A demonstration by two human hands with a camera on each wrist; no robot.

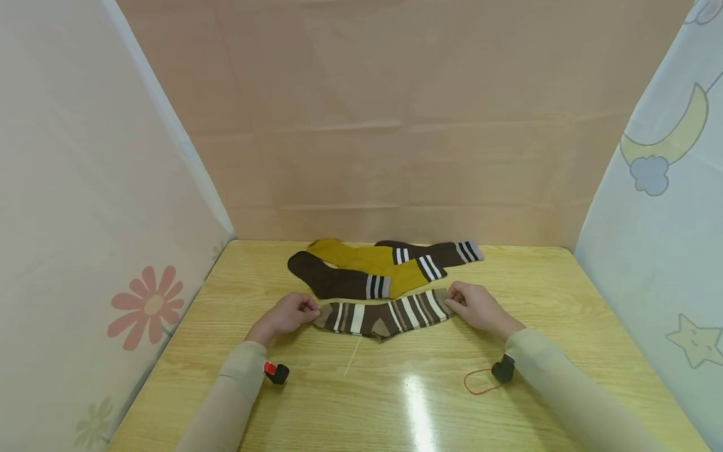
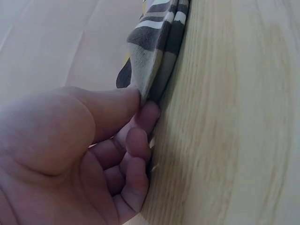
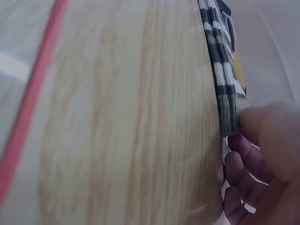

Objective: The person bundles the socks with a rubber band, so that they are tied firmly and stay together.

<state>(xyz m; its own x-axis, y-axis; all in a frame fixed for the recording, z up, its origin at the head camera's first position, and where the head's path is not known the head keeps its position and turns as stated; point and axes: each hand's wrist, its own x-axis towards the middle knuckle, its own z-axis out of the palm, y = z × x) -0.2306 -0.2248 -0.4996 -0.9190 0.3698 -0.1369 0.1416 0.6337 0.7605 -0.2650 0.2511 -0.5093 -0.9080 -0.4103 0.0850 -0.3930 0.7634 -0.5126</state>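
Observation:
A brown sock with white stripes and tan heel and toe (image 1: 367, 319) lies stretched sideways on the wooden table, its layers stacked in the wrist views. My left hand (image 1: 290, 312) pinches its tan toe (image 2: 145, 70) between thumb and fingertips. At the other end, my right hand (image 1: 476, 306) pinches the tan cuff (image 3: 229, 112), thumb on top and fingers curled beneath. Just behind this sock lie a dark brown sock (image 1: 333, 279) with a grey-and-black banded cuff and a mustard sock (image 1: 407, 280) with a white-striped cuff.
Another mustard sock (image 1: 356, 254) and another dark brown sock (image 1: 435, 253) lie farther back, overlapping the nearer ones. A tan cloth wall (image 1: 395, 157) closes off the table's back edge. Printed curtains (image 1: 85, 220) stand at both sides. A red cord (image 1: 474, 393) hangs from the right wrist camera.

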